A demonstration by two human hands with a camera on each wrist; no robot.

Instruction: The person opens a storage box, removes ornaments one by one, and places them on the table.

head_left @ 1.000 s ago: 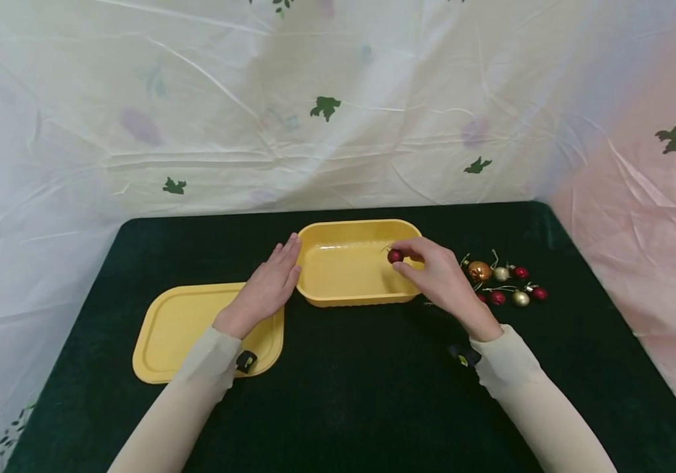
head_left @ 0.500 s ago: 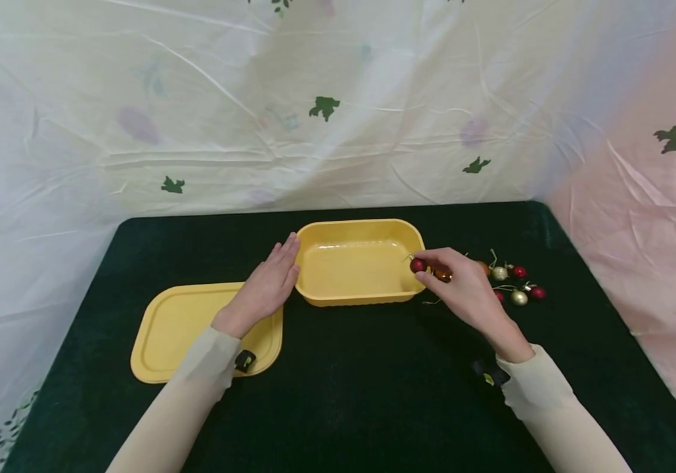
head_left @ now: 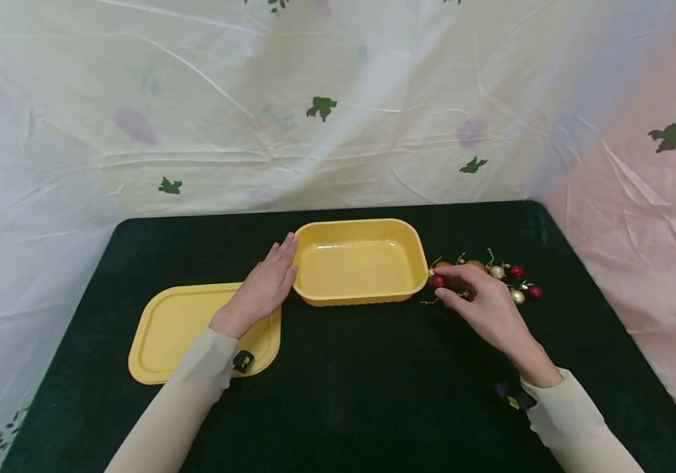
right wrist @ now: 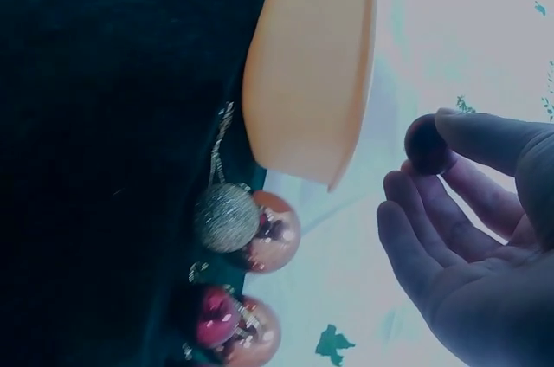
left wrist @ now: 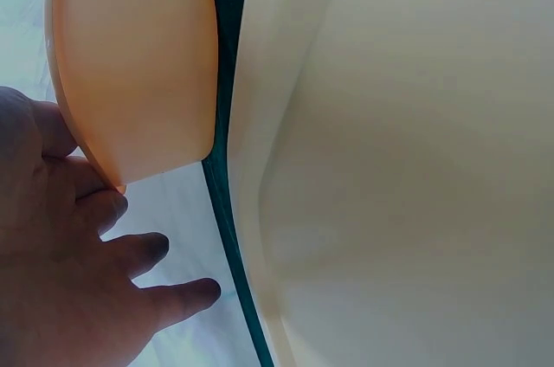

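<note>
A small dark red Christmas bauble (head_left: 437, 281) is pinched between the thumb and fingertips of my right hand (head_left: 494, 312), just outside the right end of a yellow plastic box (head_left: 361, 299). The right wrist view shows that bauble (right wrist: 428, 145) held up at the fingertips, apart from the box wall (right wrist: 307, 64). My left hand (head_left: 259, 289) has its fingers extended against the box's left end. Seen from the left wrist, fingers (left wrist: 104, 207) touch the box rim, the others spread beside it. The right hand partly hides the other baubles.
Several red, gold and orange baubles with hanging strings lie right of the box, among them a pale gold one (head_left: 518, 297) and a red one (head_left: 535, 292). A yellow lid (head_left: 180, 328) lies flat under the left forearm on the dark green tablecloth (head_left: 338, 394). A white curtain stands behind.
My right hand has moved right with the red bauble, from above the box's inside to beyond its right rim. The left hand has stayed at the box's left end.
</note>
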